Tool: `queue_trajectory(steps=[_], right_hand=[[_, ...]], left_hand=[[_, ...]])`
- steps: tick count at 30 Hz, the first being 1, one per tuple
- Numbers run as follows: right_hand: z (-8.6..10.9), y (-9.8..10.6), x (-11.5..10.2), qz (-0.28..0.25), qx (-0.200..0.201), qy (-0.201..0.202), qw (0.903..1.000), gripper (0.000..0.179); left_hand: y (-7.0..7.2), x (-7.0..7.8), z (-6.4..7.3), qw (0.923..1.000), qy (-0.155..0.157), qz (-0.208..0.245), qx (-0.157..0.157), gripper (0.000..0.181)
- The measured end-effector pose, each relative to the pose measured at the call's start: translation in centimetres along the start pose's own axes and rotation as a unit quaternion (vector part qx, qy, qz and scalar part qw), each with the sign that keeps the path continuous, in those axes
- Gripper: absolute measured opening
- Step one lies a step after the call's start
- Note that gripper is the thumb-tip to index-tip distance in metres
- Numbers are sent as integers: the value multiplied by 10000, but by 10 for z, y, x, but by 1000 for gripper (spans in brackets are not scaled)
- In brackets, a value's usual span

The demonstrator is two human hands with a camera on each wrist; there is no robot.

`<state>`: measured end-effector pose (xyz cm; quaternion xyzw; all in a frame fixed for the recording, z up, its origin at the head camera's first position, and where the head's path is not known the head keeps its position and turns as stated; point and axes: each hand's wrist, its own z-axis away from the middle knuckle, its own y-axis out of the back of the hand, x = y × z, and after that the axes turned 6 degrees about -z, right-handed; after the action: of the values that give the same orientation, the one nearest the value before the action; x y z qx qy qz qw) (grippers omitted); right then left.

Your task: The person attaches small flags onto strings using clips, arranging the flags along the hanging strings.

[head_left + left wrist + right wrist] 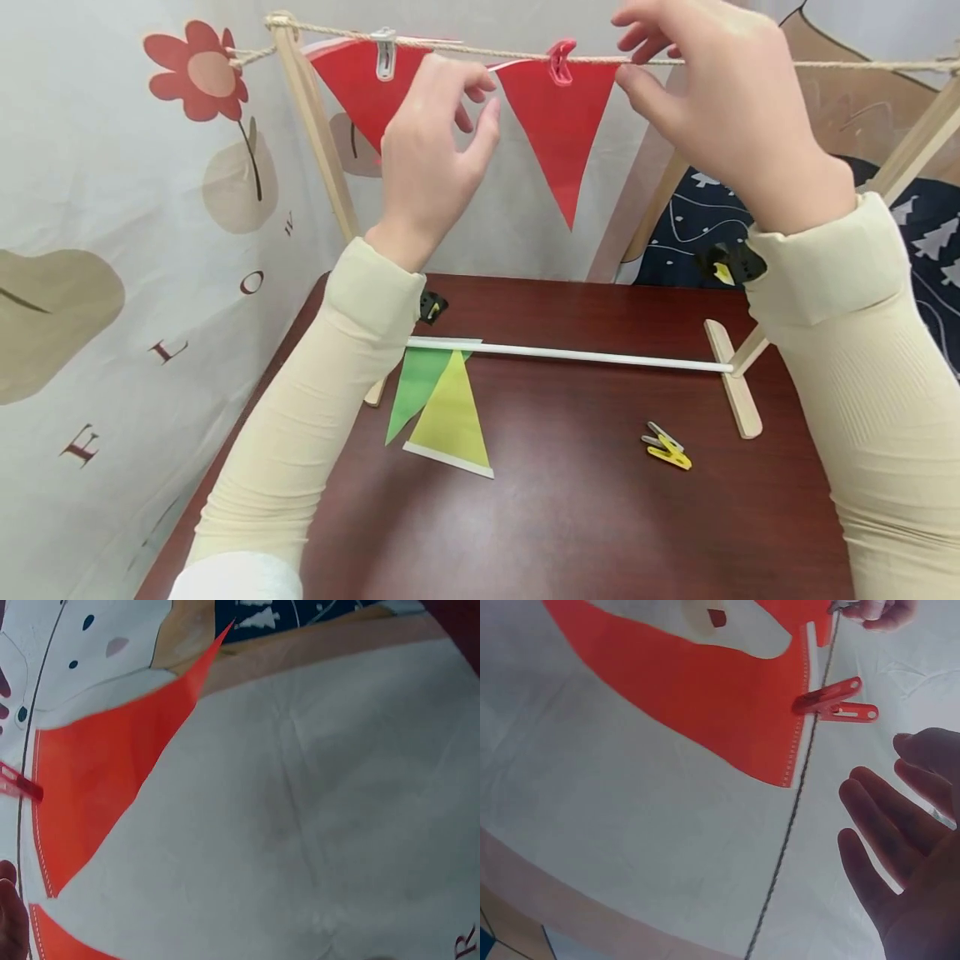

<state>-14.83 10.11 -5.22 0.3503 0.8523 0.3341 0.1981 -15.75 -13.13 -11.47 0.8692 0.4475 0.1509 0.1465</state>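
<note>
The cream left sleeve (277, 450) and right sleeve (877, 375) fill the lower left and right side of the frame, nearest the camera, leading up to two raised hands at the rope (862, 65). The right red pennant (562, 125) hangs at upper centre, point down, pinned near the middle of its top edge by a red clip (560, 62). The left hand (435, 142) hovers by the gap between pennants, its fingers loosely bent with thumb and forefinger apart; the right hand (727, 100) is by the far corner, fingers spread, holding nothing. The step looks like trueing up this pennant. In the right wrist view its white hem runs at a slight angle to the rope, drawing away toward the top of the frame, so the corners are worth lining up while the clip bites both cloth edge and cord. A light touch would suit, since tugging could drag the rope down and disturb the left red pennant (371, 79) under its grey clip (386, 58). The yellow pennant (453, 425) and green pennant (420, 383) lie on the desk (585, 517) at lower centre-left, with the yellow clip (671, 454) at lower right.
</note>
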Motion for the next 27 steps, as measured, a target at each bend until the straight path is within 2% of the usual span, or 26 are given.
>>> queue_trajectory(steps=[5, 9, 14, 19, 27], right_hand=[[11, -4, 4, -116, 15, 117, 9999, 42], [19, -7, 4, -254, 53, 168, 9995, 42], [30, -10, 2, -340, -113, 64, 9993, 43], [40, -11, 5, -328, -423, 50, 9986, 39], [62, -10, 22, -518, -941, -365, 9935, 37]], left_hand=[[-3, 4, 14, 9997, -201, 144, 24, 25], [-5, 6, 24, 9997, -157, 191, 79, 25], [-9, 2, 36, 9993, -84, 334, 158, 23], [-8, -5, 47, 9987, 169, 478, -73, 25], [1, -10, 61, 9967, 519, 434, -455, 30]])
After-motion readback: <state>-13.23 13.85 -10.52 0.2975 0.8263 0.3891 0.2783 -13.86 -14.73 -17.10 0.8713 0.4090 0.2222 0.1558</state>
